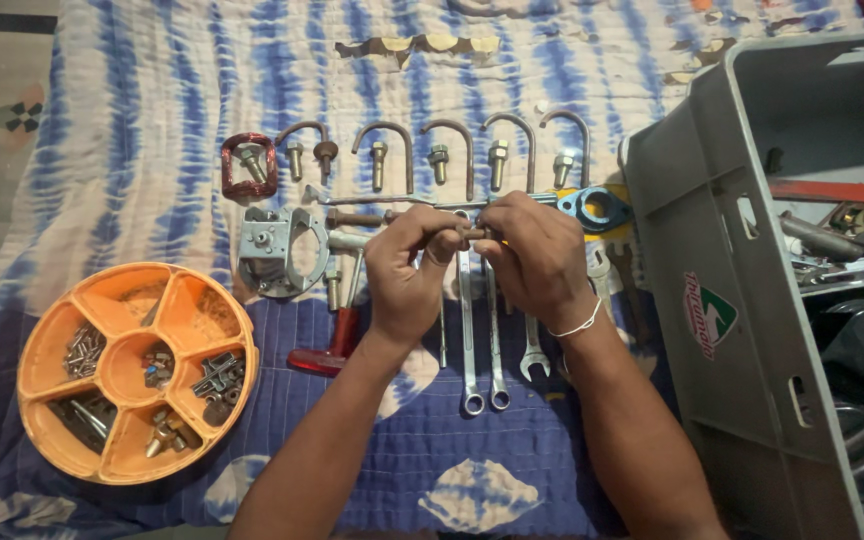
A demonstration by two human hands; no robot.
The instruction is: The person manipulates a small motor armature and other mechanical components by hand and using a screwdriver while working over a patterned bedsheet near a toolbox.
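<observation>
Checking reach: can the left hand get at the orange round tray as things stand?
Probably yes. The orange tray lies open on the cloth, on that hand's side, nothing over it. But the left hand is pinching a small bolt with the right hand.

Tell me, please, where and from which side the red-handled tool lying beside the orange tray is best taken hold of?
Probably by the handle of the red-handled tool, coming from above at its lower left end. That end lies bare on the blue cloth, between the orange tray and the left hand; the shaft runs up under the metal bracket and bolts.
</observation>
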